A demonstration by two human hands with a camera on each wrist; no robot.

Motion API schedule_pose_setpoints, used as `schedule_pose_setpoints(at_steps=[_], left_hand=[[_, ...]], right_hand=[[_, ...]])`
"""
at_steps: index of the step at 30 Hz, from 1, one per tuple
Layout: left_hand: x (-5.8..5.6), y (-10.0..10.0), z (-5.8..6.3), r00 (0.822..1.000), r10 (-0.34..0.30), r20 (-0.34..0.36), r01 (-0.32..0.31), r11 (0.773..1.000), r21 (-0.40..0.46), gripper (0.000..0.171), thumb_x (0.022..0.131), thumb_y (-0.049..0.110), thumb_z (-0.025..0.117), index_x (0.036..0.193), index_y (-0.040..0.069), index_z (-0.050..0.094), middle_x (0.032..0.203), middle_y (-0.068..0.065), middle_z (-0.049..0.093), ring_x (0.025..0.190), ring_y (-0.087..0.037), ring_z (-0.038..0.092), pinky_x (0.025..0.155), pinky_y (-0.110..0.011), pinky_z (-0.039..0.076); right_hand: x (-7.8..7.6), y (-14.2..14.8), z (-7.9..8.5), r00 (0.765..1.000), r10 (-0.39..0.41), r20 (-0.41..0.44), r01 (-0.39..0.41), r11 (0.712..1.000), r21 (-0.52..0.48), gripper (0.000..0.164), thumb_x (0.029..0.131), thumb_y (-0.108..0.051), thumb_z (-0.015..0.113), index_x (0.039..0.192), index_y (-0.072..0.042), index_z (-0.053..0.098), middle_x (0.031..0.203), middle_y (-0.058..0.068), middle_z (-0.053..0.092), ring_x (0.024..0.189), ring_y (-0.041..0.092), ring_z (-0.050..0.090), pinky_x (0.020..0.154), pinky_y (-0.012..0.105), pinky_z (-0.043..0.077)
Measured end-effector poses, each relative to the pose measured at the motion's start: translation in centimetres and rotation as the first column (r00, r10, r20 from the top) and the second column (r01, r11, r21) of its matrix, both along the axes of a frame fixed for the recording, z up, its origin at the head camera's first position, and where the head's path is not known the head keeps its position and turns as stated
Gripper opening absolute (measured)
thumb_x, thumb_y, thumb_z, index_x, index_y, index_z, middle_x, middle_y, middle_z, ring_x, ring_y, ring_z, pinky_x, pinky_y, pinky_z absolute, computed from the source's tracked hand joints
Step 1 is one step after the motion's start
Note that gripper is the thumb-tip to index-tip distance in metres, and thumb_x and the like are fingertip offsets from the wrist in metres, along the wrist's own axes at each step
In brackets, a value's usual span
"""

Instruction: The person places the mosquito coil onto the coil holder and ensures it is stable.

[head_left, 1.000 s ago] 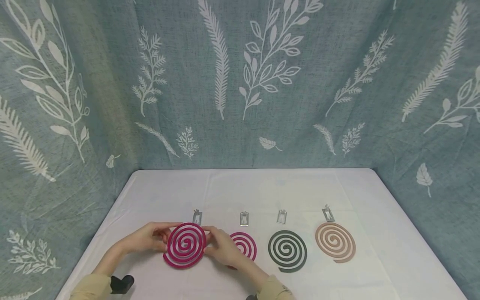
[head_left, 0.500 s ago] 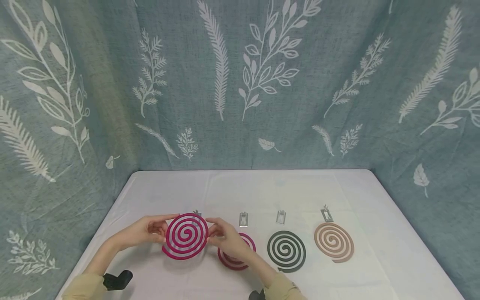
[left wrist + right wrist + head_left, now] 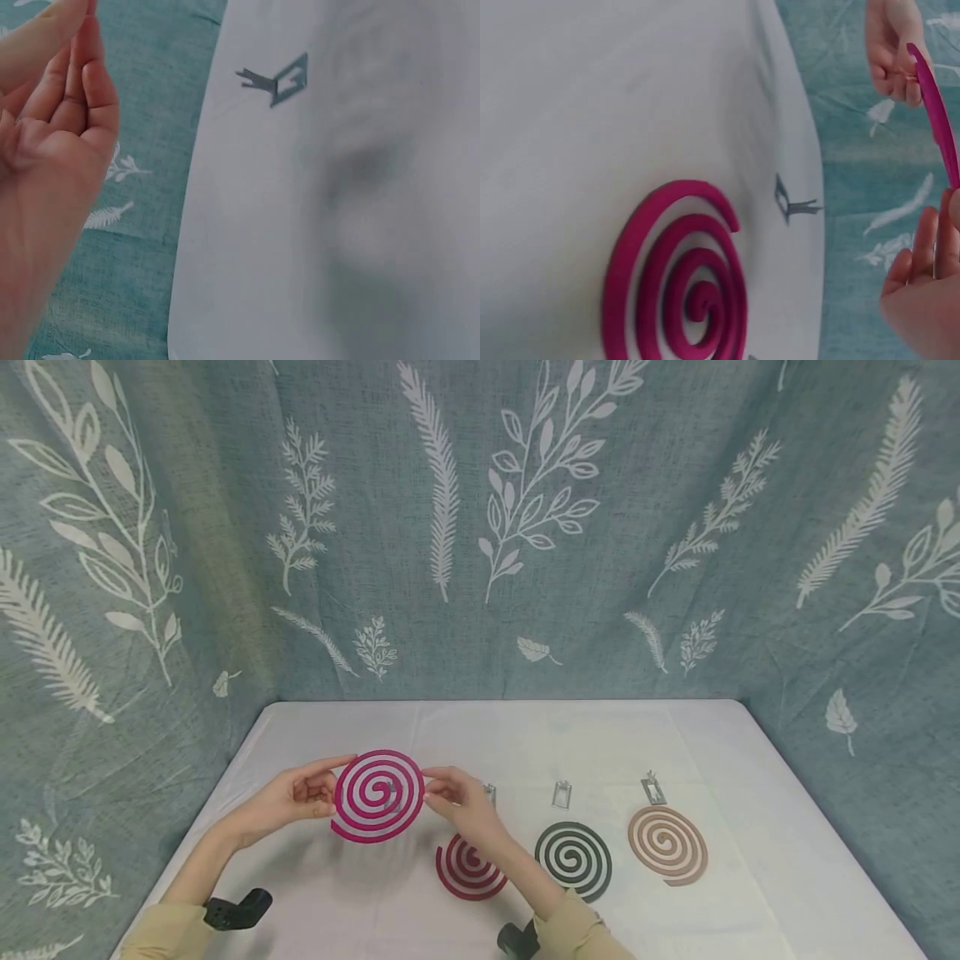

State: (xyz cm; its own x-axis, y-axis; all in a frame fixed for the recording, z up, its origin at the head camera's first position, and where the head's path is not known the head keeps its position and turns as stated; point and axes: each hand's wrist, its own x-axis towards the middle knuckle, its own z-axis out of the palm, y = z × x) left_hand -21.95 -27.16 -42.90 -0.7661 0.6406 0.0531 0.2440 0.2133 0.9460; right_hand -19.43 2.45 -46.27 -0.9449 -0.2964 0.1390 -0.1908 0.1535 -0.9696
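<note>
The left hand (image 3: pixel 288 797) and right hand (image 3: pixel 467 806) each had a grip clamped on opposite edges of the magenta coil (image 3: pixel 382 791), above the table (image 3: pixel 525 735), where uneven pulling could have snapped its possibly brittle spiral.

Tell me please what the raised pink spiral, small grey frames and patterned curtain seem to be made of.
Raised pink spiral: possibly pressed powder, matte and evenly coloured; plastic is not excluded. Small grey frames: probably thin sheet metal, silvery, with cut openings. Patterned curtain: seemingly woven fabric, matte, with folds and visible weave.
</note>
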Motion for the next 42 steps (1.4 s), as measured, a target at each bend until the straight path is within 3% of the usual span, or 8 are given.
schedule_pose_setpoints(at_steps=[7, 12, 15, 22, 30, 35, 42], left_hand=[[-0.1, 0.4, 0.5, 0.993, 0.111, -0.027, -0.110, 0.993, 0.029, 0.060, 0.090, 0.003, 0.060, 0.143, 0.000, 0.033, 0.097, 0.006, 0.064, 0.091, -0.005, 0.063, 0.081, -0.019, 0.053], [-0.2, 0.7, 0.3, 0.989, 0.143, -0.045, -0.138, 0.986, 0.094, 0.054, 0.091, -0.001, 0.057, 0.141, 0.001, 0.036, 0.098, 0.008, 0.064, 0.090, -0.003, 0.062, 0.082, -0.018, 0.053], [-0.2, 1.0, 0.2, 0.985, 0.163, -0.052, -0.154, 0.976, 0.152, 0.049, 0.091, -0.003, 0.055, 0.138, 0.003, 0.040, 0.098, 0.009, 0.064, 0.089, -0.002, 0.061, 0.081, -0.016, 0.052], [-0.1, 2.0, -0.2, 0.971, 0.239, -0.028, -0.220, 0.932, 0.289, 0.042, 0.092, -0.006, 0.052, 0.132, 0.008, 0.050, 0.098, 0.010, 0.065, 0.090, -0.001, 0.063, 0.082, -0.014, 0.052], [-0.2, 2.5, -0.9, 0.947, 0.321, -0.004, -0.310, 0.919, 0.244, 0.046, 0.094, 0.002, 0.053, 0.138, -0.003, 0.042, 0.103, 0.012, 0.064, 0.094, 0.000, 0.061, 0.084, -0.012, 0.050], [-0.4, 2.7, -1.0, 0.945, 0.326, 0.005, -0.317, 0.916, 0.245, 0.049, 0.094, 0.004, 0.054, 0.140, -0.006, 0.038, 0.103, 0.012, 0.063, 0.095, 0.000, 0.059, 0.084, -0.012, 0.050], [-0.6, 2.8, -1.2, 0.945, 0.327, 0.020, -0.318, 0.900, 0.297, 0.049, 0.095, 0.003, 0.052, 0.141, -0.005, 0.037, 0.104, 0.012, 0.062, 0.096, 0.002, 0.059, 0.086, -0.011, 0.049]], right_hand=[[0.2, -0.1, 1.7, 0.999, -0.044, 0.015, 0.045, 0.997, -0.068, 0.032, 0.092, -0.011, 0.060, 0.125, -0.011, 0.060, 0.105, 0.012, 0.066, 0.094, 0.012, 0.061, 0.082, 0.015, 0.050], [1.1, -0.2, 3.9, 0.999, -0.043, 0.020, 0.045, 0.996, -0.079, 0.038, 0.092, -0.008, 0.060, 0.129, -0.007, 0.056, 0.109, 0.015, 0.064, 0.095, 0.015, 0.061, 0.081, 0.015, 0.050], [1.3, -0.2, 4.3, 0.999, -0.040, 0.013, 0.041, 0.995, -0.093, 0.042, 0.091, -0.008, 0.061, 0.132, -0.008, 0.054, 0.111, 0.015, 0.063, 0.095, 0.018, 0.062, 0.079, 0.015, 0.050], [-0.7, -0.5, 1.5, 0.998, -0.056, 0.021, 0.058, 0.992, -0.112, 0.047, 0.089, -0.014, 0.065, 0.135, -0.020, 0.053, 0.114, 0.008, 0.062, 0.094, 0.009, 0.060, 0.076, 0.015, 0.050], [-0.7, -0.7, 1.3, 0.997, -0.071, 0.014, 0.072, 0.989, -0.131, 0.050, 0.089, -0.010, 0.065, 0.137, -0.015, 0.051, 0.116, 0.012, 0.061, 0.097, 0.014, 0.060, 0.075, 0.014, 0.049], [-0.8, -1.0, 1.1, 0.996, -0.083, 0.016, 0.084, 0.988, -0.132, 0.051, 0.089, -0.010, 0.064, 0.138, -0.014, 0.049, 0.118, 0.012, 0.060, 0.099, 0.018, 0.060, 0.076, 0.013, 0.048], [-1.3, -1.5, 1.1, 0.993, -0.110, 0.038, 0.114, 0.985, -0.129, 0.051, 0.089, -0.013, 0.065, 0.137, -0.019, 0.050, 0.117, 0.008, 0.060, 0.096, 0.012, 0.059, 0.076, 0.014, 0.049]])
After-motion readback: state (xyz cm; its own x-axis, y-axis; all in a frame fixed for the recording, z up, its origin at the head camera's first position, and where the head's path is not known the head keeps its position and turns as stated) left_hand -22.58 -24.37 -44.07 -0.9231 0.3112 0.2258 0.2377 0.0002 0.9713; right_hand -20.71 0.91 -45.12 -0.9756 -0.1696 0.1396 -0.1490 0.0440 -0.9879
